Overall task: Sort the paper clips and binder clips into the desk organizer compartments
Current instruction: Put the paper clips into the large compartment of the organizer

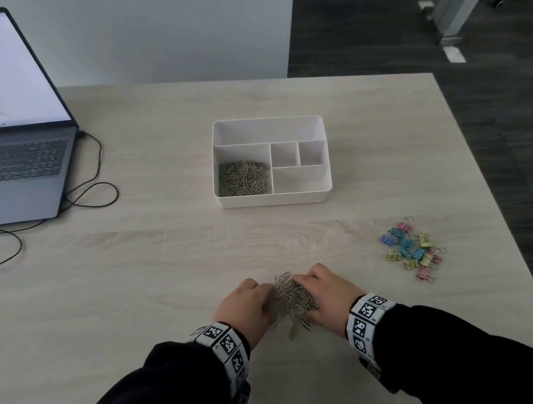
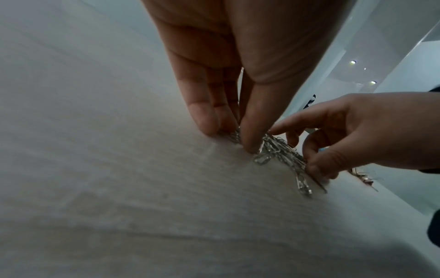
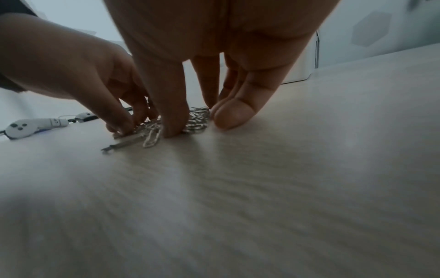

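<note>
Silver paper clips (image 1: 290,297) sit in a loose heap on the pale wood-grain desk (image 1: 165,266), at approx 6 o'clock in the head view, near the front edge. Both hands close in on that heap from opp. sides. Left hand (image 1: 243,308) is at the heap's 9 o'clock, fingers curled down, tips pressed into the clips; in the left wrist view its fingers (image 2: 202,116) bunch together w/ the thumb and pinch into the clips against the desk. Right hand (image 1: 326,290) is at the heap's 3 o'clock, fingers likewise curled onto the clips; right wrist view shows its fingertips (image 3: 173,120) dug into the pile w/ the thumb planted on the desk just beside it. A few clips stick out toward 6 o'clock, btwn the wrists. Can't tell if the heap is lifted off the surface at all.

White desk organizer (image 1: 274,197) stands at approx 12 o'clock from the hands, well apart. Its large front-left compartment holds more paper clips (image 1: 244,179); other compartments look bare.

Coloured binder clips (image 1: 412,250), pink, blue and yellow, lie in a scatter at approx 2 o'clock from the hands, near the desk's right edge, untouched.

Open laptop (image 1: 2,135) at 10 o'clock, screen lit, black cable (image 1: 94,190) looping beside it. Both wrists wear bands w/ black-and-white markers over dark sleeves.
</note>
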`<state>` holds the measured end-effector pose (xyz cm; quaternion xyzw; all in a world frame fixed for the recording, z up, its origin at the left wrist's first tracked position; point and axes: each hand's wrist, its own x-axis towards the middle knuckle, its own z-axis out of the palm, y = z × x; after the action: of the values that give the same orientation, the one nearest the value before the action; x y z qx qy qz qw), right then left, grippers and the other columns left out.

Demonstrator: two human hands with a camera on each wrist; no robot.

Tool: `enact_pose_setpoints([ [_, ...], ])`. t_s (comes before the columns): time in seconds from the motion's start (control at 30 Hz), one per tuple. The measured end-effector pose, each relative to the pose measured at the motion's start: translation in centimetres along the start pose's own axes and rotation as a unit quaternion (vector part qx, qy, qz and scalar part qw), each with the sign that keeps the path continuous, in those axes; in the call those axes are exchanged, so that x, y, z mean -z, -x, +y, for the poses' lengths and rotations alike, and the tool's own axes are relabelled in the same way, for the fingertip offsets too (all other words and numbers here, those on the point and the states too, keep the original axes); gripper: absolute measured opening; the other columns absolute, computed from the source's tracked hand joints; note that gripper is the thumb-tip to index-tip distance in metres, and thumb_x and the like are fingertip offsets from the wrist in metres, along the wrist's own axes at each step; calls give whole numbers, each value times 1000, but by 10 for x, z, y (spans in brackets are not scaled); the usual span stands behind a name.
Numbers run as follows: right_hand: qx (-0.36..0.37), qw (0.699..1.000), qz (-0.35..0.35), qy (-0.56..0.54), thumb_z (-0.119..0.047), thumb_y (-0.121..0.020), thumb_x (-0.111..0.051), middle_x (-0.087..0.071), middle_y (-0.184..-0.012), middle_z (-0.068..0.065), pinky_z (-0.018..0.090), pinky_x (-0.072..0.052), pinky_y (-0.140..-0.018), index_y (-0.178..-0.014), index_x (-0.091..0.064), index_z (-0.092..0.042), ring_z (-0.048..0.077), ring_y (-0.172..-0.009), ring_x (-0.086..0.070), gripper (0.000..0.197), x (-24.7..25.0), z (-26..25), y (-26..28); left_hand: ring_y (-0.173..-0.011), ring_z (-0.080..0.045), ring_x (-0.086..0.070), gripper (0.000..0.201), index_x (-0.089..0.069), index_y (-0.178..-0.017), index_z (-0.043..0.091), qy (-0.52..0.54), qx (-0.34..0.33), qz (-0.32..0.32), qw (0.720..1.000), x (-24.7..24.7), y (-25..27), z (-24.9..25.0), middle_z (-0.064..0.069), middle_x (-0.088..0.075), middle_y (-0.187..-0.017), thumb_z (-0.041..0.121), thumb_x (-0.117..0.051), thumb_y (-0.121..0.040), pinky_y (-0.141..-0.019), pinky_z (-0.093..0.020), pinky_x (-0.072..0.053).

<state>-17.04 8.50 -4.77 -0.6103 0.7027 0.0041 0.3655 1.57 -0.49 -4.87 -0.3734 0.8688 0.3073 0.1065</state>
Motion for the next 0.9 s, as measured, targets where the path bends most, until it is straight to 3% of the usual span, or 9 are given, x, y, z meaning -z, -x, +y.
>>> enact_pose_setpoints([
  [0.1,3,998,30,-47,-32,-85,-70,-40,-126,2,33,-45,-98,-148,-35,-22,19,-103,-54,73,1,2,1,-105,-25,-60,47,-57,-129,23,25,13,15,999,1,-1,-2,-3,-55,-118,32,-58,-83,-89,-31,-49],
  [0.2,-24,998,44,-44,-50,-74,-77,-33,-133,2,30,-40,-106,-150,-27,-23,18,-117,-48,95,5,8,6,-111,-23,-55,91,-36,-142,27,6,55,2,998,3,3,-9,2,-45,-125,70,-53,-64,-94,-35,-50],
  [0.27,-36,999,19,-9,-59,-64,-80,-29,-133,2,33,-41,-106,-150,-19,-27,20,-118,-45,111,6,8,8,-111,-23,-53,112,-26,-143,29,-14,75,-9,997,1,7,-5,1,-41,-123,81,-59,-49,-95,-37,-49],
  [0.4,-19,999,11,30,-57,-62,-81,-29,-129,3,36,-46,-100,-147,-15,-32,22,-111,-49,110,0,-1,2,-111,-26,-56,122,-12,-147,25,-55,38,-30,997,-10,4,8,-1,-36,-126,68,-74,-51,-93,-39,-51],
  [0.5,-17,1000,19,5,-46,-76,-71,-32,-127,5,35,-48,-94,-147,-26,-26,25,-103,-56,87,1,-11,-4,-107,-27,-61,107,-14,-149,20,-57,24,-31,998,-9,-5,18,-5,-35,-130,52,-75,-67,-90,-38,-53],
  [0.57,-16,999,17,-24,-40,-83,-65,-36,-125,5,33,-48,-89,-142,-35,-25,26,-97,-58,68,4,-17,-7,-101,-26,-63,79,-29,-144,19,-45,13,-20,999,-5,-12,23,-5,-39,-128,41,-68,-80,-87,-34,-53],
  [0.67,-21,998,22,-50,-37,-85,-62,-41,-116,3,35,-50,-83,-128,-49,-22,27,-90,-59,47,6,-20,-12,-92,-27,-64,42,-51,-126,18,-22,12,-4,1000,2,-19,24,-5,-47,-121,32,-59,-87,-82,-34,-53],
  [0.9,-22,998,28,-48,-30,-89,-56,-48,-107,6,36,-47,-76,-110,-56,-15,30,-89,-57,26,8,-21,-29,-90,-29,-63,22,-61,-105,18,-21,21,-8,1000,10,-36,17,-4,-55,-106,29,-56,-86,-78,-36,-53],
])
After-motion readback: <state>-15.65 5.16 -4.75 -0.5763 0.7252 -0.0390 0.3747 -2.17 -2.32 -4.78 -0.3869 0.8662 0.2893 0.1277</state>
